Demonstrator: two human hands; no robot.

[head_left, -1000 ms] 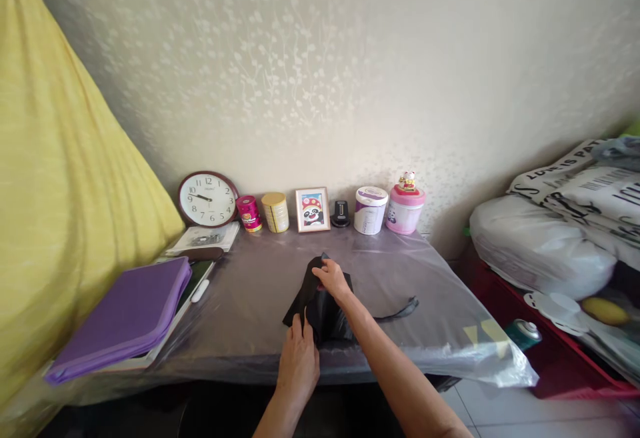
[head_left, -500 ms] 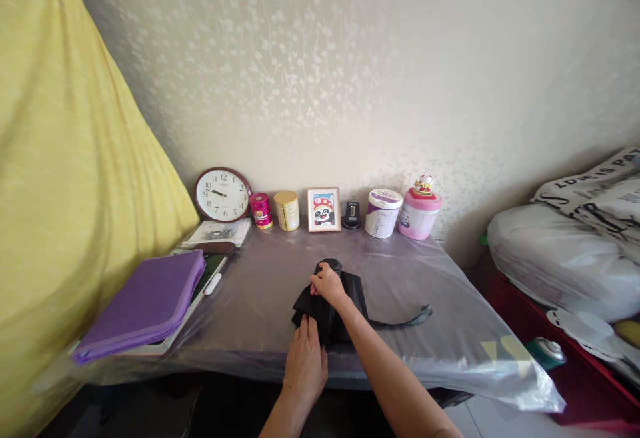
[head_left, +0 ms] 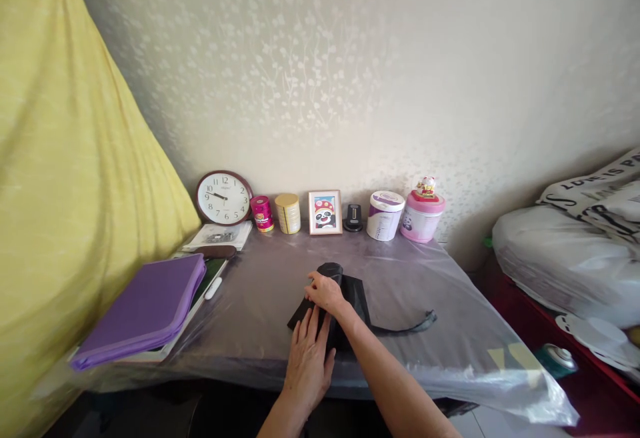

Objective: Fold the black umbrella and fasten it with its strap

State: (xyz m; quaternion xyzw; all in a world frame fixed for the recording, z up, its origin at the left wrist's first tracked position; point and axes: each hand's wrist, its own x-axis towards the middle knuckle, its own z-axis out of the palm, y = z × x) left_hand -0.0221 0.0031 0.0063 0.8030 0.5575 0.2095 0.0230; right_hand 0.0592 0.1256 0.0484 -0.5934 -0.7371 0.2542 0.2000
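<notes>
A black cloth piece (head_left: pixel 354 291), folded over itself, lies near the front middle of the table; its exact kind does not show. One long dark strap (head_left: pixel 407 326) trails from it to the right. My left hand (head_left: pixel 309 351) lies flat on its near left part, fingers stretched forward and a little apart. Just beyond those fingertips, my right hand (head_left: pixel 326 293) reaches across from the right, its fingers curled on the cloth's upper fold. Both forearms hide part of the near side.
Clear plastic sheeting covers the table (head_left: pixel 260 305). At left lie a purple folder (head_left: pixel 143 301) and a white marker-like object (head_left: pixel 213 288). Along the wall stand a clock (head_left: pixel 225 198), several tins and tubs, and a picture frame (head_left: pixel 325 213). Bulky bags (head_left: pixel 565 258) sit at right.
My left hand has slid forward and its fingers now lie flatter on the cloth. My right hand has come slightly left and nearer to me. The view has shifted slightly.
</notes>
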